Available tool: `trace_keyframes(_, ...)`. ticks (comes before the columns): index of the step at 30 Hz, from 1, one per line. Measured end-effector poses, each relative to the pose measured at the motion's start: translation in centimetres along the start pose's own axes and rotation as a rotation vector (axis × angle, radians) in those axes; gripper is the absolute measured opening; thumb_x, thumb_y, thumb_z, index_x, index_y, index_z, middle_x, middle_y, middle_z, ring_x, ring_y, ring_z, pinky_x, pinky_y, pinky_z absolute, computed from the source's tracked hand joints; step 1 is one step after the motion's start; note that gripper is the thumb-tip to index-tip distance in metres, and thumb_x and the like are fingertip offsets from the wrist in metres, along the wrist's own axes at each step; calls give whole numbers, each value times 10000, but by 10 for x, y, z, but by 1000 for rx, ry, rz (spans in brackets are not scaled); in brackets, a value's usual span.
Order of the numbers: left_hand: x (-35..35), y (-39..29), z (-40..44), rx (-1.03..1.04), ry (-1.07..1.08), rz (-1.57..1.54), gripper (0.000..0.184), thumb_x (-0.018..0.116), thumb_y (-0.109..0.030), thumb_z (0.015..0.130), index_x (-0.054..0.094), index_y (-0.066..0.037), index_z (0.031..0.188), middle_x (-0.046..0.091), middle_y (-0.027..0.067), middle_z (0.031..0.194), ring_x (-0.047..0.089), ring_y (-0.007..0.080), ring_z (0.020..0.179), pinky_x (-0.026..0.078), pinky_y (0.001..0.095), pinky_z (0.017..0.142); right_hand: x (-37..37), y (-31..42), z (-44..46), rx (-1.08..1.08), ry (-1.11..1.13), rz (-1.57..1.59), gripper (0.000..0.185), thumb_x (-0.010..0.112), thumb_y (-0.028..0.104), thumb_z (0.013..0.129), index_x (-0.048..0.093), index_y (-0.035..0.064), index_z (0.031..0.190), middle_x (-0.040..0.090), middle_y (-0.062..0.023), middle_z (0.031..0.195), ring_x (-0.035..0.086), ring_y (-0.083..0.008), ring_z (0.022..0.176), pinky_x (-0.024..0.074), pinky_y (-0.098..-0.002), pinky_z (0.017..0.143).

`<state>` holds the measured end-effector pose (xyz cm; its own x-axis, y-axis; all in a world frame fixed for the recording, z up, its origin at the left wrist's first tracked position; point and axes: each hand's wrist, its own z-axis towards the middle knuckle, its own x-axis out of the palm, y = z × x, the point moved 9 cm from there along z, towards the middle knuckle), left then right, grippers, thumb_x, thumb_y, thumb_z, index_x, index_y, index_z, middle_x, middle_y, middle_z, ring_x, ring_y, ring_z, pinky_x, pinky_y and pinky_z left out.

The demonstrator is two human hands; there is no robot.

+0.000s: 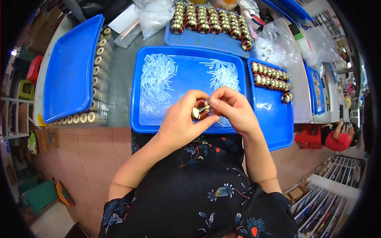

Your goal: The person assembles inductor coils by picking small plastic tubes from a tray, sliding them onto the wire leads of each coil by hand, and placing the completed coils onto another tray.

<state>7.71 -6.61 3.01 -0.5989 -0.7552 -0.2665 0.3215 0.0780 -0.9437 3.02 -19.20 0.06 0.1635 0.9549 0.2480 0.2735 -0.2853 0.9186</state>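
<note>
My left hand (178, 118) is closed around a toroidal coil (201, 108) of copper wire with a pale yellow core, held above the front of a blue tray (190, 50). At the coil's upper right side, my right hand (237, 112) pinches with thumb and forefinger, close to a thin wire lead. What exactly sits between those fingertips is too small to make out. Short clear plastic tubes (156, 77) lie heaped at the tray's left, and a second heap of tubes (224, 74) lies at its right, partly hidden by my right hand.
Two rows of finished-looking coils (272, 77) and a single coil stand in a blue tray (274, 131) on the right. Behind, more coils (208, 20) fill another tray. At left, a blue tray (69, 75) rests over pale ring-ended cylinders (91, 117). Plastic bags (276, 45) lie at the back.
</note>
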Motion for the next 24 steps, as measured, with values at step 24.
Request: trace_keyframes(24,-5,8,-5,36,-148,117,339,741,-53,787,551,-51,1068,671,154,840,702,324,793,541,373,669,81,47,-73,-1196,-374,-1266,210,773,37,693,664,85,866,602,-41,1014,590,-284,1064,415,-504,975)
